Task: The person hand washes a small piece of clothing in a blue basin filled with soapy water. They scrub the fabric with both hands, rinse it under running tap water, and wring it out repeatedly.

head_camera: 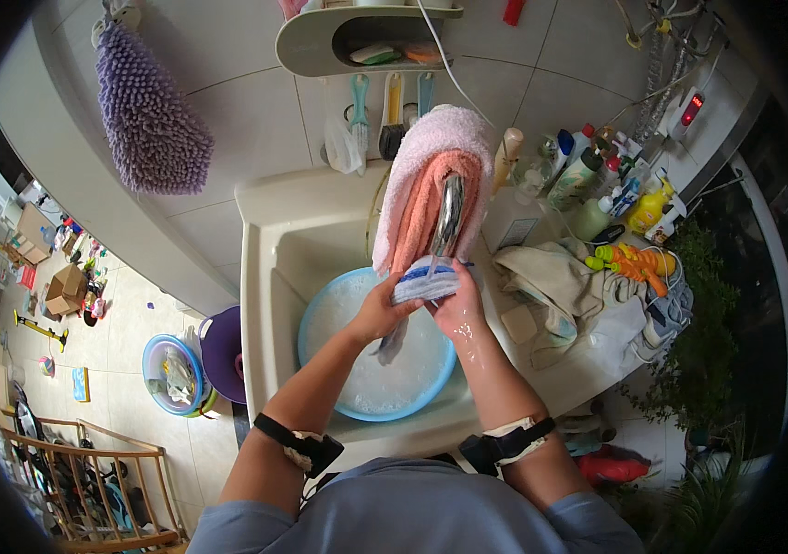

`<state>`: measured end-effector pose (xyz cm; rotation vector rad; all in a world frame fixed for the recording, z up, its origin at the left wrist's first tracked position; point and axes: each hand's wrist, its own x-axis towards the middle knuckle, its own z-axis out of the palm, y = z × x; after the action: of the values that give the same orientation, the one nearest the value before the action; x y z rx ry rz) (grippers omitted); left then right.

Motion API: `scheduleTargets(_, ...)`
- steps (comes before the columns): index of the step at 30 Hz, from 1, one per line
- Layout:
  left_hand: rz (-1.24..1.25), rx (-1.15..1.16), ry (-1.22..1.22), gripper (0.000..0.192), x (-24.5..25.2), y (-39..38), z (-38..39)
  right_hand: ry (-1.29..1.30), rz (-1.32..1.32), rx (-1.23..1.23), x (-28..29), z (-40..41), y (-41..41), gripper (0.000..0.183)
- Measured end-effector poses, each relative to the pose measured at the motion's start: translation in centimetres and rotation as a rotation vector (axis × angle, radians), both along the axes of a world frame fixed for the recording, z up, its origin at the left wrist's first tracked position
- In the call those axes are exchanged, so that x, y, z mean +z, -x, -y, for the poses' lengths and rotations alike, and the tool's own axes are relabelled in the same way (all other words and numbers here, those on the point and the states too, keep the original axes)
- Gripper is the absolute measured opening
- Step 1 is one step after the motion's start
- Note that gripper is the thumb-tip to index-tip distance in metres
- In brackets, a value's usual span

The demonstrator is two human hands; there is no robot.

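Observation:
My left hand [376, 311] and my right hand [459, 301] both grip a wet white and blue cloth [428, 280], one at each side. The cloth is right under the spout of a chrome faucet [448, 215], and a grey end of it hangs down. Pink and peach towels [428, 149] are draped over the faucet. Below my hands a blue basin [359, 415] of cloudy, sudsy water stands in a cream sink [250, 277]. Water drops glisten on my right wrist.
Bottles [577, 176], a heap of cloths [553, 277], a bar of soap [518, 324] and an orange toy water gun [633, 263] lie on the right counter. Brushes [359, 118] hang behind the sink. A purple tub [221, 353] stands at its left.

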<state>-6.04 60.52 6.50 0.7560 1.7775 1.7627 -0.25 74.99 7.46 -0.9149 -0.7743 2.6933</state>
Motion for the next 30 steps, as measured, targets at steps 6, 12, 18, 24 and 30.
scheduleTargets(6,-0.189,0.046,0.017,0.038,2.3,-1.5,0.1,0.234,-0.178,-0.068,-1.5,-0.4,-0.2,0.057)
scheduleTargets(12,-0.558,0.272,0.204,0.045,5.6,-3.3,-0.9,0.254,-0.464,0.267,-4.8,-1.1,0.9,0.048)
scheduleTargets(18,-0.779,0.3,0.192,0.024,4.6,-5.0,-4.0,0.286,-0.63,0.238,-7.3,0.7,1.3,0.035)
scheduleTargets(24,-0.351,0.472,0.565,0.026,3.4,-0.1,-4.6,0.041,0.073,0.029,-4.8,1.8,1.7,0.019)
scheduleTargets(30,-0.302,0.525,0.383,0.024,2.9,-3.7,-4.7,-0.071,0.1,0.097,-3.6,-0.2,1.7,0.026)
